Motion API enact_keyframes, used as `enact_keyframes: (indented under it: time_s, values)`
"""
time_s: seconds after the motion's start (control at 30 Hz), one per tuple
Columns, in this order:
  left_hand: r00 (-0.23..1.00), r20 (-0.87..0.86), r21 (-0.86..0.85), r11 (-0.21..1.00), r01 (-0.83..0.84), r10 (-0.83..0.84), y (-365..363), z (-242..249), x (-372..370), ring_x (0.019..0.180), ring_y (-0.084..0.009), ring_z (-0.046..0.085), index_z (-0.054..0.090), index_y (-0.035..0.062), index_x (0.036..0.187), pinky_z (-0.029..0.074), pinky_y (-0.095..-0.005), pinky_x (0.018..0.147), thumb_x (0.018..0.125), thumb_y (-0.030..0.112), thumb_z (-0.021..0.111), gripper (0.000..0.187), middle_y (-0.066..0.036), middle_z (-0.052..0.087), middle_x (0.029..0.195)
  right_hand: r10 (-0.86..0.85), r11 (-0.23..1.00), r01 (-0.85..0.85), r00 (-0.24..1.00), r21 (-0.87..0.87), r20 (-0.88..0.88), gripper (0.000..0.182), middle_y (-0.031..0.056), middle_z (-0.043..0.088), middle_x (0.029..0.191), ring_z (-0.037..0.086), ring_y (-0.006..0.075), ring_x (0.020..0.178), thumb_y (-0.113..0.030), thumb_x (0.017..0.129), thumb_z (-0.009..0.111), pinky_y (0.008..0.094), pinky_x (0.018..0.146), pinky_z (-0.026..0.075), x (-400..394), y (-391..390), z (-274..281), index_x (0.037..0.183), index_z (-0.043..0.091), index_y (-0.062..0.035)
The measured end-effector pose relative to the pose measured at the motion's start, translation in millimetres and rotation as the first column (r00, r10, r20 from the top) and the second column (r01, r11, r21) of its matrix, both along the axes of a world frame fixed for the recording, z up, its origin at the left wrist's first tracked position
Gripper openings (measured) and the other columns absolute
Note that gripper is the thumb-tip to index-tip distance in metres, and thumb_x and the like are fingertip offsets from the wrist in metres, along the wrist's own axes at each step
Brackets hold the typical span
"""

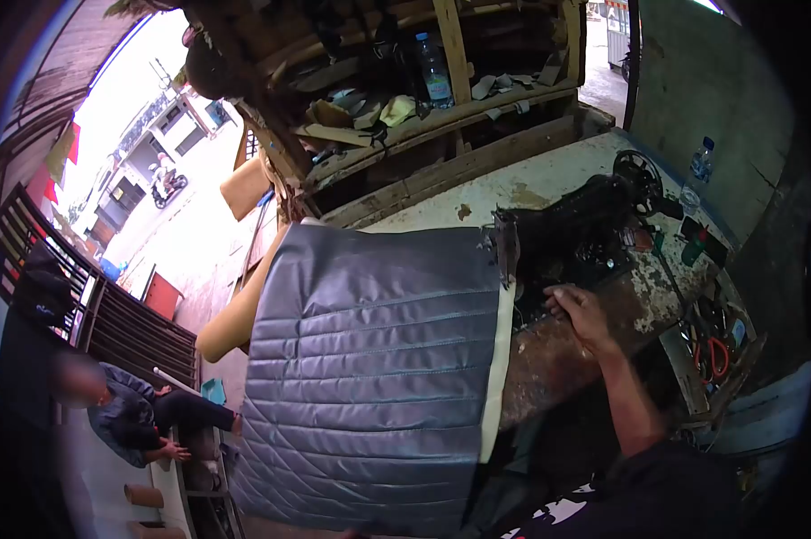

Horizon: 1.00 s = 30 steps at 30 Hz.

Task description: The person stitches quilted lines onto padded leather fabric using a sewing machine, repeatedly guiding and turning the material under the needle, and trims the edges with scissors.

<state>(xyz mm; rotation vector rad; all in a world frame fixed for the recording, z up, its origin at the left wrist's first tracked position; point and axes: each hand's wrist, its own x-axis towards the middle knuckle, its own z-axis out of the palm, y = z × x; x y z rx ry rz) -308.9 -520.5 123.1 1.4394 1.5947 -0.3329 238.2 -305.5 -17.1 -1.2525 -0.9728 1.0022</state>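
A large grey quilted vinyl cover (370, 359) with a cream foam edge (498, 377) lies draped over the worn table (549, 180), reaching up to a black sewing machine (585, 234). My right hand (578, 310) comes in from the lower right on a bare forearm. It rests on the machine's bed, just right of the cover's edge. Its fingertips are curled near the needle area, and I cannot tell whether they pinch anything. My left hand is out of sight.
Wooden shelves (441, 117) behind the table hold scraps and a water bottle (434, 72). Another bottle (702, 162) stands at the table's far end. Orange-handled scissors (715, 355) lie in a tray on the right. A person (127, 409) sits at lower left by a metal gate (109, 314).
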Motion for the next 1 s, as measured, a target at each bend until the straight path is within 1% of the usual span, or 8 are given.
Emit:
enact_keyframes:
  time_s: [0.17, 0.3, 0.47, 0.53, 0.6, 0.7, 0.83, 1.0]
  values:
    - [0.909, 0.058, 0.768, 0.601, 0.224, -0.413, 127.3, 18.2, 90.1, 0.096, -0.0429, 0.067, 0.068, 0.0033, 0.112, 0.053, -0.0480, 0.081, 0.097, 0.026, 0.067, 0.027, -0.022, 0.070, 0.104, 0.158, 0.982, -0.141, 0.978, -0.126, 0.137, 0.030, 0.0060, 0.076, 0.098, 0.066, 0.0081, 0.085, -0.023, 0.107, 0.060, 0.0257, 0.078, 0.054, -12.8, -39.6, 44.2, 0.123, 0.072, -0.0002]
    - [0.799, 0.225, 0.886, 0.459, 0.071, -0.558, 242.8, -17.6, 212.8, 0.104, -0.0458, 0.066, 0.066, 0.0009, 0.121, 0.053, -0.0459, 0.090, 0.100, 0.020, 0.064, 0.029, -0.025, 0.069, 0.113, 0.146, 0.987, -0.124, 0.961, -0.106, 0.236, 0.028, 0.0043, 0.074, 0.099, 0.068, 0.0089, 0.085, -0.017, 0.107, 0.060, 0.0252, 0.076, 0.055, -18.3, -62.5, 105.4, 0.126, 0.070, -0.0002]
    - [0.893, 0.048, 0.838, 0.505, 0.208, -0.447, 300.1, -102.5, 294.5, 0.158, -0.0361, 0.021, 0.040, 0.0177, 0.160, 0.014, -0.0582, 0.127, 0.098, 0.060, 0.053, 0.076, -0.016, 0.028, 0.170, -0.536, 0.844, 0.440, 0.673, 0.306, 0.511, 0.030, 0.0140, 0.076, 0.114, 0.073, 0.0278, 0.105, -0.026, 0.101, 0.066, 0.0368, 0.093, 0.054, 58.5, -13.2, 160.4, 0.119, 0.074, -0.0036]
    - [0.902, -0.026, 0.840, 0.480, 0.253, -0.431, 295.4, -110.7, 299.0, 0.159, -0.0355, 0.021, 0.040, 0.0203, 0.161, 0.012, -0.0584, 0.127, 0.097, 0.063, 0.052, 0.078, -0.015, 0.028, 0.170, -0.722, 0.662, 0.531, 0.260, 0.529, 0.642, 0.033, 0.0215, 0.073, 0.116, 0.068, 0.0390, 0.114, -0.029, 0.101, 0.063, 0.0453, 0.099, 0.051, 126.6, 38.7, 175.6, 0.119, 0.073, -0.0041]
    - [0.909, -0.106, 0.822, 0.479, 0.308, -0.402, 295.1, -111.0, 300.6, 0.160, -0.0338, 0.017, 0.038, 0.0250, 0.162, 0.007, -0.0568, 0.128, 0.094, 0.072, 0.049, 0.083, -0.012, 0.024, 0.172, -0.631, 0.644, 0.597, 0.061, 0.478, 0.773, 0.043, 0.0252, 0.071, 0.121, 0.065, 0.0427, 0.119, -0.037, 0.104, 0.055, 0.0505, 0.104, 0.048, 184.0, 97.0, 189.5, 0.120, 0.072, -0.0012]
    - [0.909, -0.122, 0.815, 0.482, 0.321, -0.400, 294.0, -106.8, 301.2, 0.160, -0.0339, 0.018, 0.039, 0.0242, 0.162, 0.008, -0.0567, 0.128, 0.094, 0.073, 0.049, 0.084, -0.013, 0.024, 0.172, -0.391, 0.825, 0.543, 0.343, 0.159, 0.854, 0.054, 0.0279, 0.067, 0.128, 0.062, 0.0453, 0.124, -0.044, 0.106, 0.045, 0.0516, 0.106, 0.047, 232.4, 159.4, 187.2, 0.120, 0.071, 0.0020]
    - [0.910, -0.095, 0.812, 0.497, 0.306, -0.404, 293.7, -104.7, 301.5, 0.159, -0.0346, 0.019, 0.039, 0.0229, 0.162, 0.009, -0.0565, 0.127, 0.095, 0.069, 0.053, 0.082, -0.015, 0.026, 0.171, 0.265, 0.874, 0.432, -0.037, -0.224, 0.963, 0.044, 0.0291, 0.068, 0.124, 0.066, 0.0448, 0.115, -0.034, 0.105, 0.050, 0.0513, 0.098, 0.052, 243.2, 126.3, 188.2, 0.121, 0.071, 0.0010]
    - [0.912, -0.143, 0.813, 0.480, 0.330, -0.383, 299.7, -107.2, 293.0, 0.159, -0.0330, 0.020, 0.041, 0.0229, 0.161, 0.011, -0.0539, 0.128, 0.095, 0.067, 0.054, 0.081, -0.013, 0.027, 0.171, -0.161, 0.818, 0.562, 0.026, 0.118, 0.987, 0.035, 0.0218, 0.073, 0.113, 0.067, 0.0431, 0.110, -0.030, 0.103, 0.054, 0.0530, 0.090, 0.053, 172.8, -57.3, 177.3, 0.111, 0.071, 0.0001]
